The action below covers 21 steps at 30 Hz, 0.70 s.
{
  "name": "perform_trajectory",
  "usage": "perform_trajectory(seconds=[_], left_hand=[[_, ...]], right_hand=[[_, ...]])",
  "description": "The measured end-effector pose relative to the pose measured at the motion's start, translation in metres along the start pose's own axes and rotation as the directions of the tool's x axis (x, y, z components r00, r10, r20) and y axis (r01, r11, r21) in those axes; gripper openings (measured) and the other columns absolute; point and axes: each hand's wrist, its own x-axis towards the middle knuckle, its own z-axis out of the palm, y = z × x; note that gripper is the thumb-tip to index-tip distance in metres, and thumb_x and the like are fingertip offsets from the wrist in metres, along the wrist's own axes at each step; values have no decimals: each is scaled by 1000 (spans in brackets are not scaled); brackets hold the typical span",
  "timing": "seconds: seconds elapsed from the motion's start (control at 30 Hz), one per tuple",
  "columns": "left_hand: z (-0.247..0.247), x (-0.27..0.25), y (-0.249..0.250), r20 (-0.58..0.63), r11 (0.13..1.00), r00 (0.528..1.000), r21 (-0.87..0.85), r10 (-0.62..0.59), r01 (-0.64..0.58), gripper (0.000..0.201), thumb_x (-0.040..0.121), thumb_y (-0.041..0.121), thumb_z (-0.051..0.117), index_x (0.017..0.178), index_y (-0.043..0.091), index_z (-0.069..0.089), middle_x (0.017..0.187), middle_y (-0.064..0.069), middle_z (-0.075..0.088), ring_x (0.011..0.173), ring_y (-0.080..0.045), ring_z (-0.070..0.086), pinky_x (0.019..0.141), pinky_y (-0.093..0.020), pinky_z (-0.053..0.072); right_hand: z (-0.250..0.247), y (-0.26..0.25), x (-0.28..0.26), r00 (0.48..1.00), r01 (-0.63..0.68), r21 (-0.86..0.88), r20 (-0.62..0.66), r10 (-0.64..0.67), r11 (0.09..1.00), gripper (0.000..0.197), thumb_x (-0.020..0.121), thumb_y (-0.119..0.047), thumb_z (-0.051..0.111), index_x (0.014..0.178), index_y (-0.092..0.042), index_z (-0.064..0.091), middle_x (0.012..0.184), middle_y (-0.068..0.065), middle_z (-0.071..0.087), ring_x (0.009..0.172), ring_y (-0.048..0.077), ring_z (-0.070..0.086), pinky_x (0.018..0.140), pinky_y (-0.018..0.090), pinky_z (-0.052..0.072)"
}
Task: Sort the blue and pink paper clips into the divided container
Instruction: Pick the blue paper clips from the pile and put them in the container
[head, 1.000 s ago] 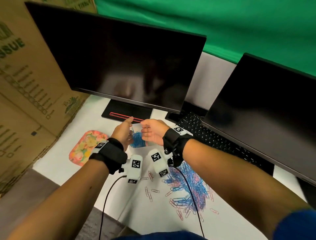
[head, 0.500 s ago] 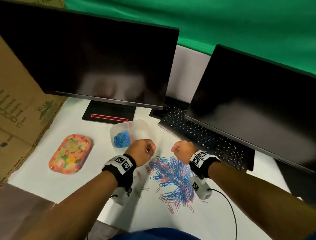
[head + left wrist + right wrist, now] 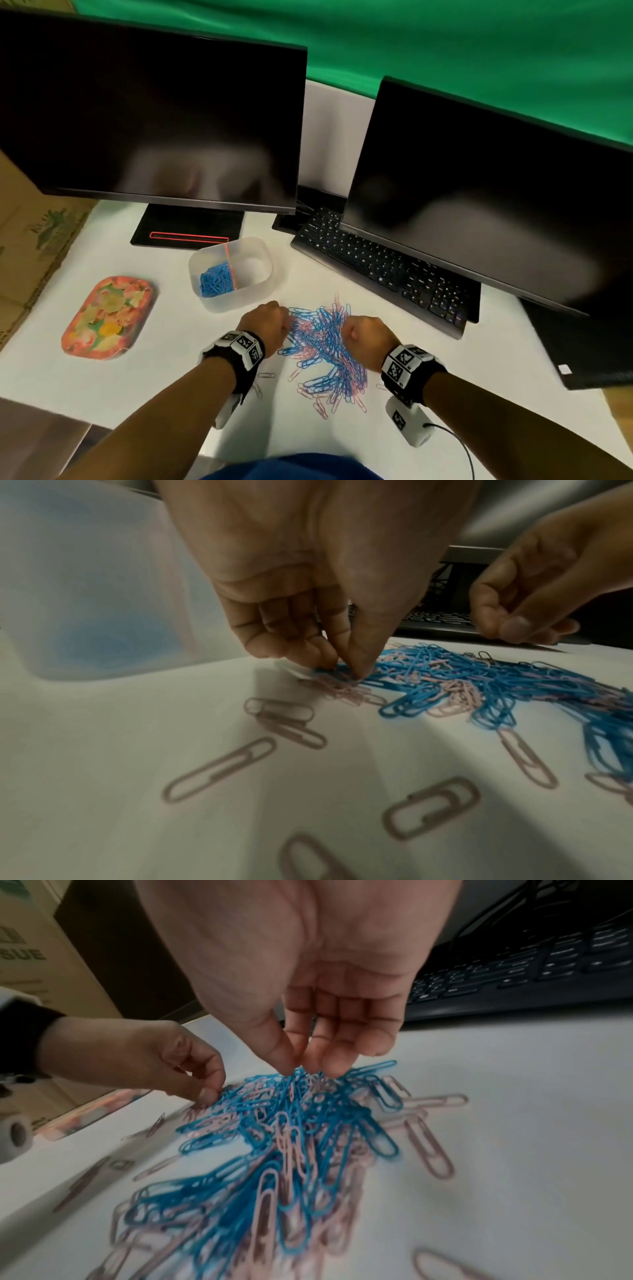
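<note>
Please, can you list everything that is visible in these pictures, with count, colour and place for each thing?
Mixed heap of wire paper clips: many, blue and pink, on the table between the hands.
Loose pink paper clips: several, scattered near the heap.
Translucent plastic divided container: one, whitish, behind the heap; blue paper clips in its left compartment, right one looks empty.
Flowered oval tray: one, pink, orange and green, left of the container.
Flat monitors: two, black, dark, at the back.
Keyboard: one, black, under the right monitor.
Cardboard box: one, brown, far left.
Table: one, white.
Left hand: pinches clips at the heap's left edge.
Right hand: fingertips in the heap's top; grip unclear.
</note>
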Motion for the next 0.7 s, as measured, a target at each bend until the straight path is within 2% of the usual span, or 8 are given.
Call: perform_trajectory(seconds=[0.1,0.17,0.23,0.3,0.37,0.43,0.57,0.7], left_hand=[[3,-2,-4,9,1000,1000,5,-13,13,18,87,23,54,103,18,61,110,-4,59,105,-27,59,86,-37,49],[3,-5,-5,9,999,999,-10,-31,32,22,86,16,52,107,17,59,111,-5,61,105,-27,59,84,-35,48],[2,-8,-6,5,999,999,7,-52,52,23,86,13,50,107,16,58,110,-6,63,103,-28,59,81,-34,47],[0,-11,-7,5,997,997,19,-78,78,23,86,13,50,108,18,57,110,-5,64,102,-28,59,80,-32,47],[-1,-12,-7,7,995,995,16,-101,100,27,85,14,53,111,20,55,113,-4,63,104,-27,59,82,-32,47],[0,-12,-7,-8,996,996,12,-93,93,32,85,15,53,116,23,53,116,-3,60,106,-27,59,84,-34,48],[6,-8,-2,-23,999,999,38,-29,30,38,87,16,52,123,28,52,117,-1,54,110,-25,56,86,-38,49],[5,-5,4,-6,990,1000,139,-10,11,22,89,19,53,111,22,56,113,-2,54,108,-26,56,84,-38,49]], right_hand=[[8,2,-6,999,46,-4,-13,-46,999,12,84,-19,51,89,-23,61,84,-4,60,78,18,54,69,23,43],[13,-3,-6,997,74,-12,-12,-75,997,14,86,-22,52,97,-22,60,87,-8,54,80,17,51,71,23,41],[19,-11,-5,995,96,-37,-13,-96,995,18,89,-27,54,105,-22,58,95,-6,56,85,18,53,75,25,43],[24,-17,-3,995,87,-70,-37,-89,994,26,90,-29,54,115,-22,54,112,-2,59,95,22,58,82,28,47],[25,-20,-1,997,33,-77,-64,-38,996,34,91,-30,52,123,-22,49,124,2,56,104,25,60,87,33,48],[25,-21,1,997,-30,-75,-75,24,997,36,93,-31,50,127,-21,45,128,4,53,109,27,59,91,36,48],[25,-23,1,990,-87,-56,-119,80,995,24,94,-24,50,118,-17,50,122,6,54,104,27,59,86,33,48],[26,-23,4,989,-97,-28,-118,93,995,17,92,-14,50,108,-11,57,116,8,58,100,27,60,81,29,47]])
